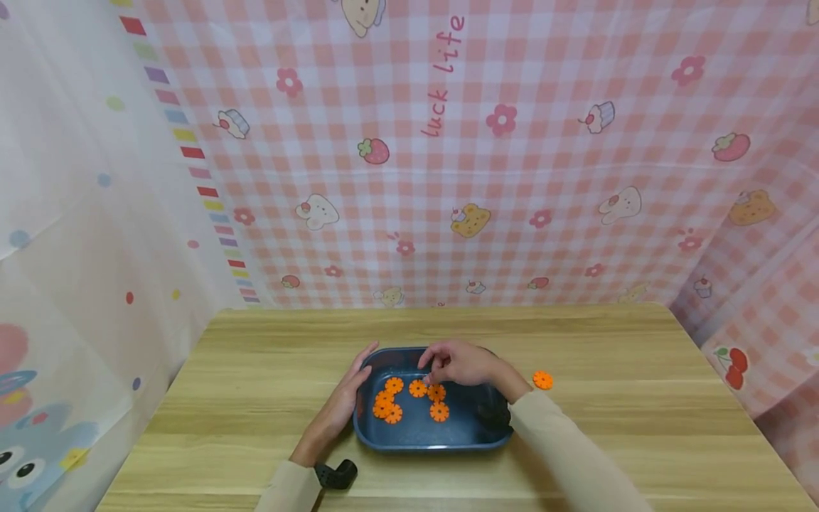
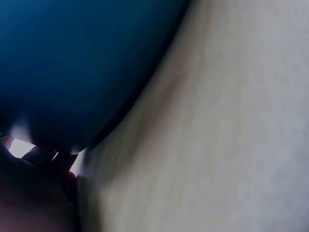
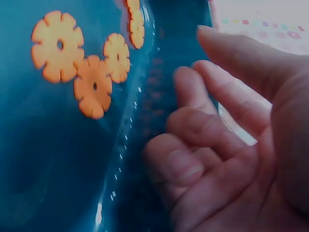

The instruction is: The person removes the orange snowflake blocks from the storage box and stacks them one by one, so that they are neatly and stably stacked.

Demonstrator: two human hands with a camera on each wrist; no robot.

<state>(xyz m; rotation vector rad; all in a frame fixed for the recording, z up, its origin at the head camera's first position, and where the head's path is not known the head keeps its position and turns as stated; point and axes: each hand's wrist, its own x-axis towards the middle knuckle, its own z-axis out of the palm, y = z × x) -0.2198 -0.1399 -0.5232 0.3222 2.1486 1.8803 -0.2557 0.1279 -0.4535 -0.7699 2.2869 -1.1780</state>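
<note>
A dark blue rectangular tray point(image 1: 429, 447) holds several orange notched plastic discs point(image 1: 439, 412), each with a small centre hole. Some overlap at the left of the tray; others lie near its middle. My left hand point(image 1: 345, 391) rests against the tray's left side, fingers extended along it and the thumb by the rim. Over the tray's far half hovers my right hand point(image 1: 463, 363), fingers loosely bent. In the right wrist view, the right hand point(image 3: 217, 125) has its thumb apart from the fingers and nothing shows between them. The left wrist view mostly shows the tray's outer wall point(image 2: 87, 63).
One loose orange disc point(image 1: 542, 380) lies on the wooden table point(image 1: 256, 370), right of the tray beyond my right forearm. Black wrist cameras sit at both wrists, the left wrist camera point(image 1: 337, 474) just outside the tray's near left corner. A pink checked curtain point(image 1: 409, 213) hangs behind the table.
</note>
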